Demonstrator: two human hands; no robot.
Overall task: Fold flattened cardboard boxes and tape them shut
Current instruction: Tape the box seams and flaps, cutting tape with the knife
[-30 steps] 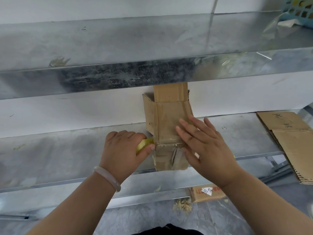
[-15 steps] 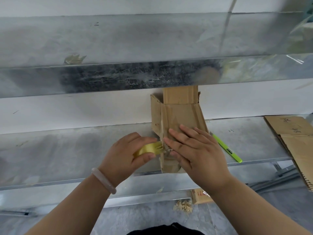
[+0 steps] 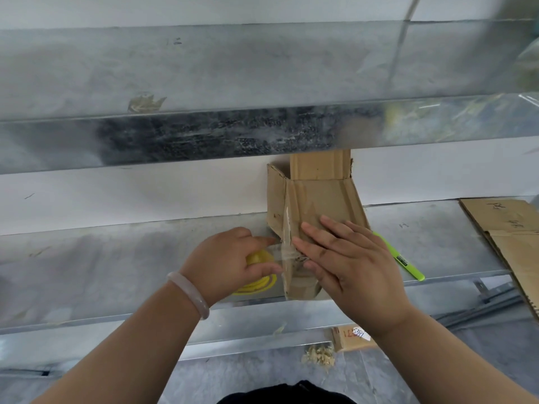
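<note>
- Taping step: Left hand (image 3: 230, 260) gripping tape roll (image 3: 259, 282), holding strip (image 3: 281, 250) against cardboard box (image 3: 318, 199).
- Right hand (image 3: 350, 263), fingers spread, pressing strip down.
- Next, likely: tearing tape cleanly.

A shiny metal upper shelf (image 3: 204, 68) juts out above a lower shelf (image 3: 102, 272), a plain white wall (image 3: 145, 193) between them. Below lies a grey floor (image 3: 233, 374) with a few pale scraps (image 3: 318, 355).
</note>
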